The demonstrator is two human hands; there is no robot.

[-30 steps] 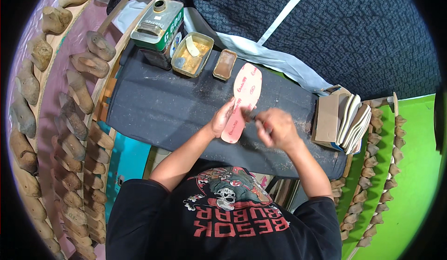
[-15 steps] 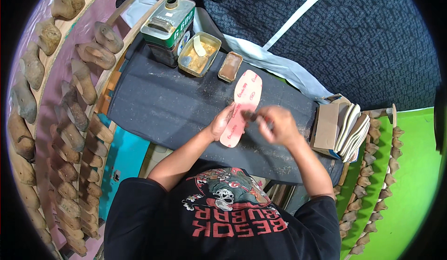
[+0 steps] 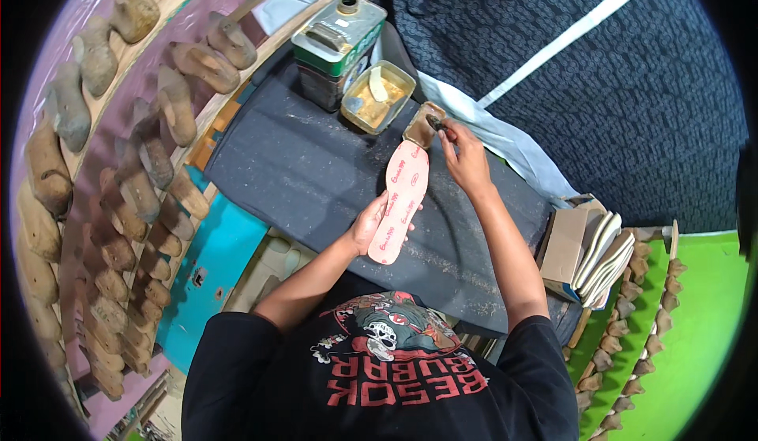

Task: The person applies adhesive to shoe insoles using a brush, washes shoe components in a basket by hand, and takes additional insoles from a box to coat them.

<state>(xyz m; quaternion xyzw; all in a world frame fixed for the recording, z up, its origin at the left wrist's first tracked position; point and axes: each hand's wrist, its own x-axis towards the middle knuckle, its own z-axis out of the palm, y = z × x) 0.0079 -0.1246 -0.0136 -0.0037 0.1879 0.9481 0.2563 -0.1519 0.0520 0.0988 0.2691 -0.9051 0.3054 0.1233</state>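
My left hand [image 3: 369,225] is closed around the side of a long pink insole [image 3: 399,204] with red print. The insole lies tilted over the dark table, wider end pointing away from me, my fingers supporting it from below. In my right hand [image 3: 467,159] is a small dark brush [image 3: 435,122], pinched between thumb and fingers. Its tip is down in a small rectangular tub [image 3: 410,131] that has a brown coating inside. The insole's far end reaches close to this tub's near edge.
Left of the tub stands a yellowish container [image 3: 349,112] with a pale scraper in it, beside a green-and-black metal can [image 3: 341,50]. A cardboard box [image 3: 562,243] with stacked pale soles sits at the right. Wooden shoe lasts [image 3: 178,105] fill racks at the left.
My right hand has moved the brush away from the insole's surface and forward into the small tub. The insole has dropped slightly toward me, still in my left hand. The view has shifted.
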